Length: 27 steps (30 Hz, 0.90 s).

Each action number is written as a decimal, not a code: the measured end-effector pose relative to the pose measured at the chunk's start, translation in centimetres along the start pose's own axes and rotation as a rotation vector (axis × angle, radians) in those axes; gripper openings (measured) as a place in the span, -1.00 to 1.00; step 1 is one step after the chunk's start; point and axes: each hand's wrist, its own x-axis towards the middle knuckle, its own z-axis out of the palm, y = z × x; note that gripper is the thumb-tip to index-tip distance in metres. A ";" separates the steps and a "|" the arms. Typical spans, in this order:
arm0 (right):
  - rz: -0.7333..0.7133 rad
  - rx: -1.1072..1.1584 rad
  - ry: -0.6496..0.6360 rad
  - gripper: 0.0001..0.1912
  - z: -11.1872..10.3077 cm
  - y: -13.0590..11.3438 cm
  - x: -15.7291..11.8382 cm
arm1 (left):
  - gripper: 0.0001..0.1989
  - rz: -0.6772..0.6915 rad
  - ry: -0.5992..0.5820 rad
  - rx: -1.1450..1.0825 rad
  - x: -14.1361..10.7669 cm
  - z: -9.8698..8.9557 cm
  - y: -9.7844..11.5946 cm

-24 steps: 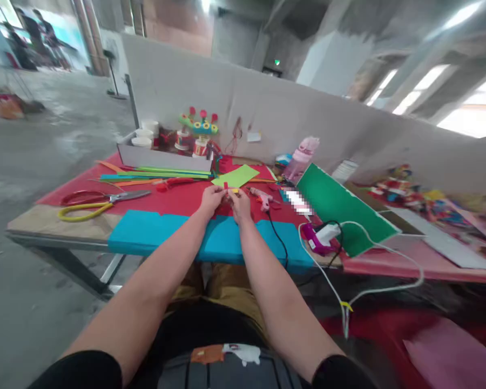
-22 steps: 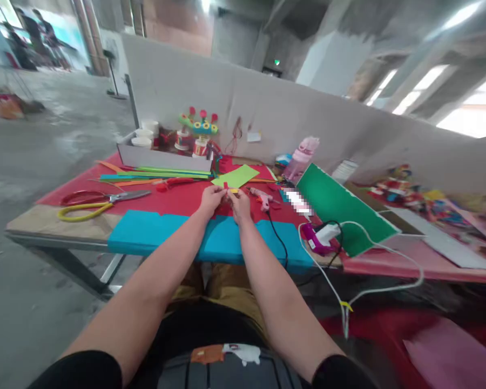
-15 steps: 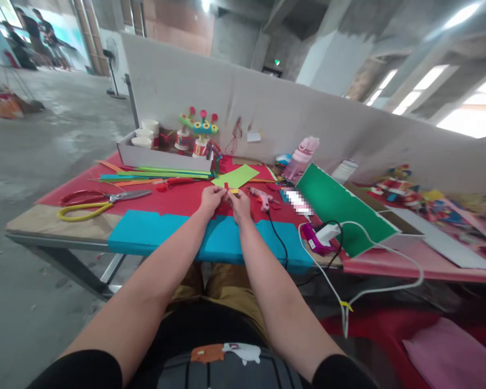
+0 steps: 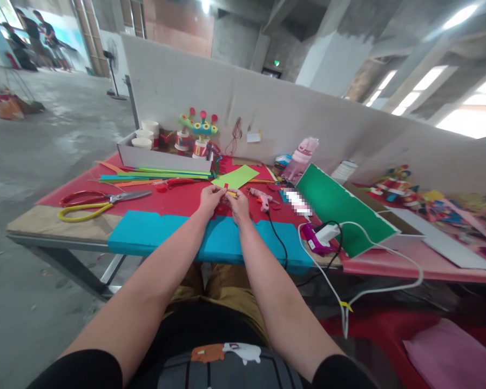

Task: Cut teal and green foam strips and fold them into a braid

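Observation:
My left hand (image 4: 210, 200) and my right hand (image 4: 238, 204) meet over the red-covered table, fingertips close together. Pinched in the left fingers is a small red paper piece (image 4: 225, 186). Between the right thumb and finger sits a small yellow paper piece (image 4: 231, 194), partly covered by the fingers. Whether the two pieces are joined I cannot tell. Just beyond the hands lies a light green sheet (image 4: 237, 177). A pink glue gun (image 4: 263, 200) rests right of my right hand, and a blue sheet (image 4: 146, 232) lies under my forearms along the front edge.
Large scissors (image 4: 105, 202) and red-handled pliers (image 4: 178, 183) lie to the left, near coloured paper strips (image 4: 157, 174). Behind stands a box (image 4: 162, 156) with paper cups. On the right are a pink bottle (image 4: 302, 159), a green board (image 4: 344, 210) and a purple power strip (image 4: 316, 239) with cables.
The yellow piece has tilted and dipped slightly in my right fingers, and the red piece sits a little lower. Both hands stay in nearly the same place.

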 end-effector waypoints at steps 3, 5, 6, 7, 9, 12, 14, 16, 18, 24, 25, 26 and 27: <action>-0.022 -0.009 -0.007 -0.77 0.0 -0.1 -0.1 | -0.78 -0.007 0.014 -0.028 -0.2 0.0 0.3; -0.034 -0.022 -0.009 -0.78 0.1 -0.2 -0.1 | -0.78 -0.014 0.024 -0.037 -0.2 0.0 0.4; -0.034 -0.025 -0.010 -0.78 0.1 -0.2 -0.2 | -0.78 -0.017 0.028 -0.043 -0.2 0.0 0.4; -0.030 -0.027 -0.009 -0.78 0.1 -0.2 -0.2 | -0.78 -0.021 0.029 -0.049 -0.2 0.0 0.4; -0.019 -0.026 -0.004 -0.77 0.1 -0.3 -0.2 | -0.79 -0.029 0.031 -0.056 -0.1 0.1 0.3; -0.008 -0.017 0.012 -0.77 0.2 -0.3 -0.1 | -0.76 -0.052 0.023 -0.059 0.0 0.1 0.1; -0.017 -0.005 0.033 -0.76 0.2 -0.3 0.0 | -0.73 -0.061 0.007 -0.064 0.0 0.1 0.1; -0.036 0.013 0.057 -0.75 0.2 -0.3 0.1 | -0.71 -0.063 -0.015 -0.079 0.0 0.1 0.1; -0.054 0.027 0.072 -0.75 0.1 -0.3 0.1 | -0.72 -0.071 -0.049 -0.095 0.0 0.1 0.1; -0.051 0.005 0.070 -0.74 0.0 -0.3 0.1 | -0.75 -0.093 -0.058 -0.078 0.1 0.2 0.0; -0.048 0.007 0.067 -0.74 0.0 -0.3 0.1 | -0.76 -0.092 -0.051 -0.078 0.1 0.2 0.0; -0.044 0.011 0.065 -0.75 0.0 -0.3 0.1 | -0.76 -0.090 -0.045 -0.081 0.1 0.3 0.0; -0.037 0.017 0.068 -0.76 0.0 -0.3 0.2 | -0.77 -0.086 -0.038 -0.084 0.0 0.3 0.1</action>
